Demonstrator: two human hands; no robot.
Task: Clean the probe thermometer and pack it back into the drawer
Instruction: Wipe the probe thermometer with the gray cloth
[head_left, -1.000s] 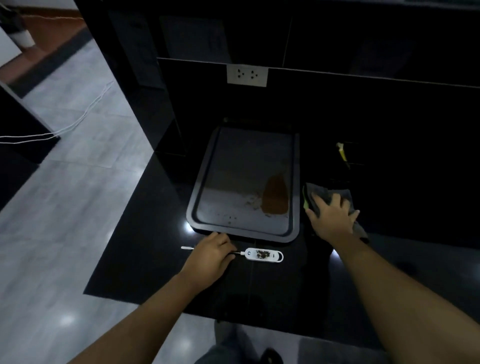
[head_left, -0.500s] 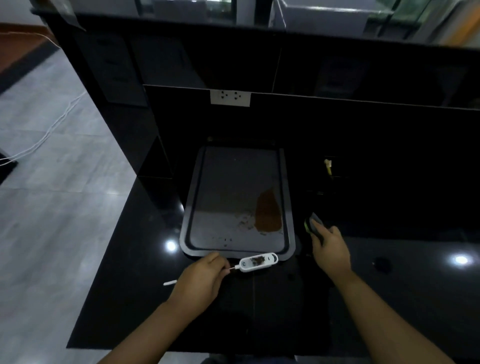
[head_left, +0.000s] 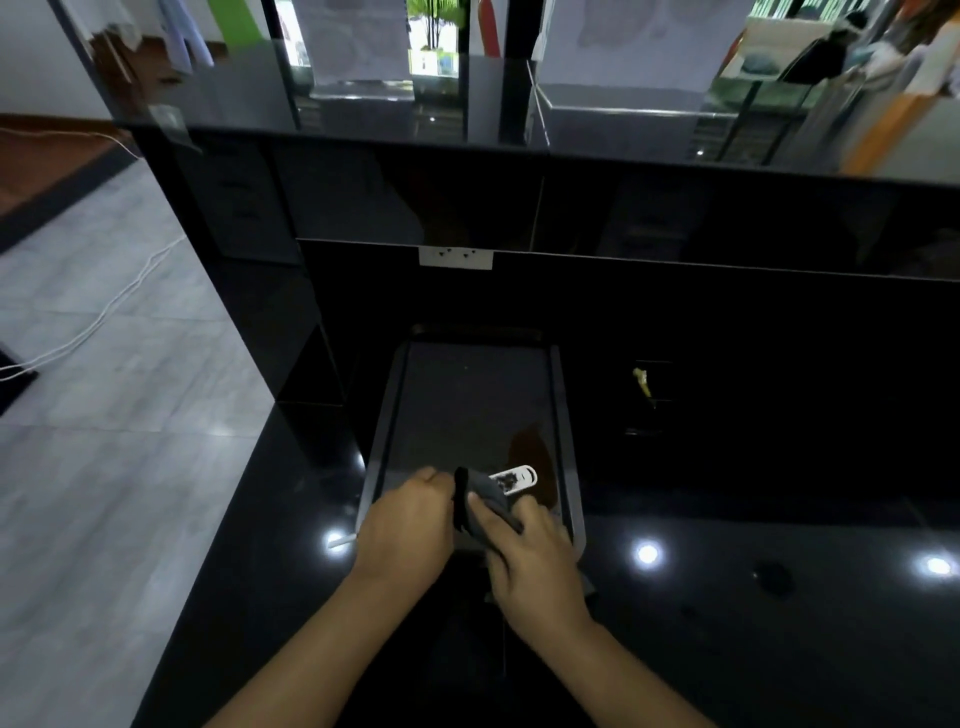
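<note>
The white probe thermometer (head_left: 517, 478) is held above the near end of the dark tray (head_left: 387, 410). Its white head carries dark crumbs, and its thin probe tip sticks out to the left of my fist. My left hand (head_left: 405, 525) is shut around the probe's middle. My right hand (head_left: 530, 556) grips a grey cloth (head_left: 485, 493) and presses it against the thermometer head from the near side. The two hands almost touch. No drawer is visible.
The tray lies on a glossy black counter (head_left: 753, 623) and has a brown stain (head_left: 530, 447) at its near right. A small yellow item (head_left: 642, 382) lies to the right of the tray. A white socket plate (head_left: 455, 258) sits on the back wall. Grey floor lies to the left.
My left hand lifted the thermometer off the counter and over the tray's near end. My right hand brought the cloth in from the right onto the thermometer. The head camera tilted up.
</note>
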